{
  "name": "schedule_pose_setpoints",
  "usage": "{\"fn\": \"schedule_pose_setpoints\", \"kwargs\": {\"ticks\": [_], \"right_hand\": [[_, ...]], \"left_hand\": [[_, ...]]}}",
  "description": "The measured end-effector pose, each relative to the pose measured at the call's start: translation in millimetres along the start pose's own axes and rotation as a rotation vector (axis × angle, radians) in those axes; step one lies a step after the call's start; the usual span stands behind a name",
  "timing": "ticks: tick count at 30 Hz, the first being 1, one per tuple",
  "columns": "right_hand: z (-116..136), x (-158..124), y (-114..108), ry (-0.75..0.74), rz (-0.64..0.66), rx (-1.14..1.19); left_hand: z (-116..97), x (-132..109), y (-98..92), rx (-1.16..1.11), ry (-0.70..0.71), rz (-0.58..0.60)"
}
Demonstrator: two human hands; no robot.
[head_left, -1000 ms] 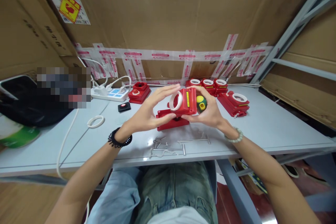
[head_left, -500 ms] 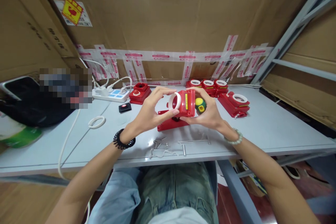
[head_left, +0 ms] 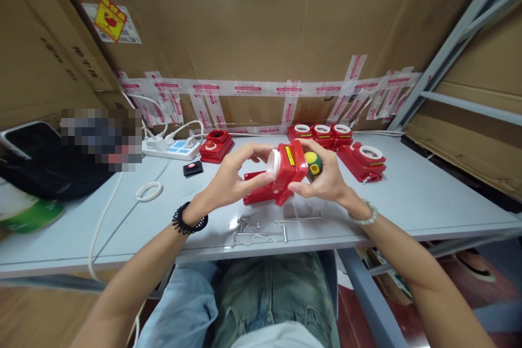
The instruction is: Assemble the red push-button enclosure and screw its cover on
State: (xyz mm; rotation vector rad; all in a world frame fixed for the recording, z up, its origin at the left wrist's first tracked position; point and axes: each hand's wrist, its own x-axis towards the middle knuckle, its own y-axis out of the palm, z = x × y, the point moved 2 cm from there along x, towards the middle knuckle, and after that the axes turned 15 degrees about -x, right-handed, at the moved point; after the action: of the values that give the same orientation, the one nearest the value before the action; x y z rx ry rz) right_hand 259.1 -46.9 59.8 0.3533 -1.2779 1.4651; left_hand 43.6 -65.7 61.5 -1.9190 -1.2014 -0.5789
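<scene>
Up in the middle of the scene, above the near part of the table, a red housing (head_left: 294, 167) is held tilted between two hands: glossy, boxy, flanged at one end, with a yellow label (head_left: 290, 155) stuck on its upper face and a white ring (head_left: 274, 163) seated round its open end. That ringed end is cupped by the thumb and fingers of the left hand (head_left: 240, 176); the flanged end is gripped by the right hand (head_left: 326, 176), and against that palm a green-and-yellow handle (head_left: 313, 165) is tucked too. Just beyond, a red base (head_left: 258, 188) is partly hidden, laid flat on the pale table (head_left: 432, 196). Nearer the edge, small screws (head_left: 246, 222) are scattered beside slim metal rods (head_left: 284, 234). Over to the left, a loose white ring (head_left: 149, 191) is seen lying flat, with a black plate (head_left: 193, 168) farther back, near a plugged-up power strip (head_left: 173, 148). Along the back, more red boxes (head_left: 322, 137) are lined up, and behind them all a cardboard wall (head_left: 265, 22) is crossed by printed tape (head_left: 248, 88), flanked at right by a grey metal frame (head_left: 468, 32).
</scene>
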Motion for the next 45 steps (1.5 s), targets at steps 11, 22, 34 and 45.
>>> {"fn": "schedule_pose_setpoints", "kwargs": {"ticks": [11,22,34,45], "right_hand": [[-1.2,-0.8,3.2,0.037,0.015,-0.086],[0.0,0.2,2.2,0.024,0.007,-0.051],[-4.2,-2.0,4.7,0.056,-0.011,-0.06],[-6.4,-3.4,4.9,0.003,-0.008,-0.1]], "left_hand": [[2.5,-1.4,0.7,-0.018,-0.028,0.01],[2.7,-0.5,-1.3,-0.034,0.004,-0.015],[1.4,-0.7,-2.2,0.062,-0.084,-0.083],[0.9,0.4,0.6,0.073,-0.084,0.015]]}}
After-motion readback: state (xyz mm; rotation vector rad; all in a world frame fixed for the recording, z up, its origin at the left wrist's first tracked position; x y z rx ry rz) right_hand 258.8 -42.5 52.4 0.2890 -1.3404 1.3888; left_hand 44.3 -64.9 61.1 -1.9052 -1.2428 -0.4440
